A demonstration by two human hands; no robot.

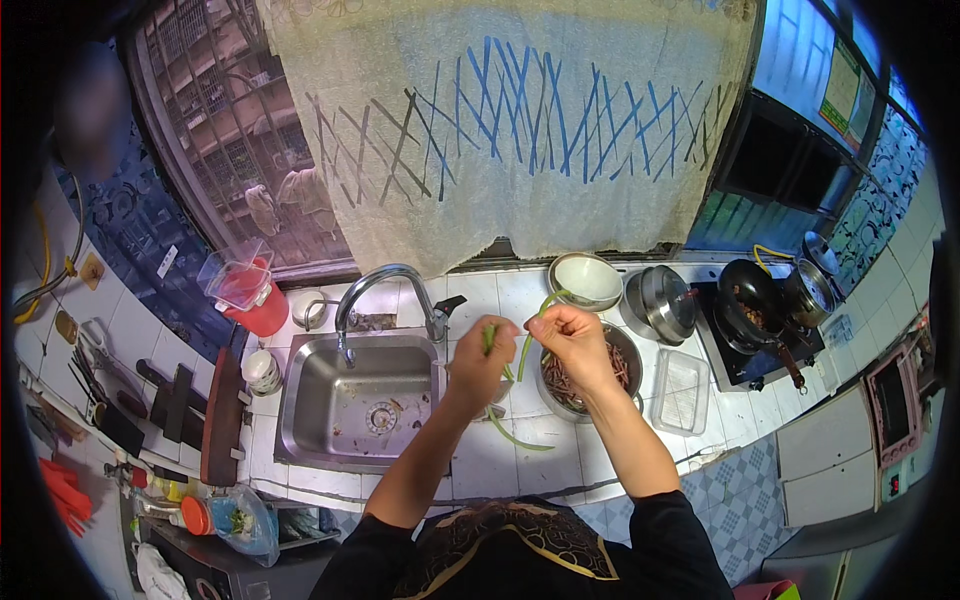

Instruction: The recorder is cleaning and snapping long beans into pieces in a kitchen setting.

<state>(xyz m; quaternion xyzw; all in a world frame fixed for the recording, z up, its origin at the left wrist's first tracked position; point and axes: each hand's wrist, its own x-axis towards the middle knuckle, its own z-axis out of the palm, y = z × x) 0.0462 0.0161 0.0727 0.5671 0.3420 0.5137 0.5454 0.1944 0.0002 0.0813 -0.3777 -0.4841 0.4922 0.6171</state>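
Observation:
Above the white tiled counter, my left hand (480, 367) is closed around green long beans, with a bit of green showing at its fist. A curved length of long bean (517, 439) trails below it to the counter. My right hand (576, 346) pinches another green bean strand (551, 300) between thumb and fingers; part of it hangs down between the hands. Beneath the right hand stands a metal pot (639, 360) holding many dark reddish bean pieces (556, 382), partly covered by the hand and wrist. Something small behind the left wrist is mostly hidden.
A steel sink (300, 390) with a chrome faucet (367, 281) lies left. Rightward are a clear plastic container (681, 397), stacked bowls (589, 277), a lidded metal pot (664, 304) and a black wok (750, 289) on a cooktop. A red bucket (259, 307) stands behind the sink.

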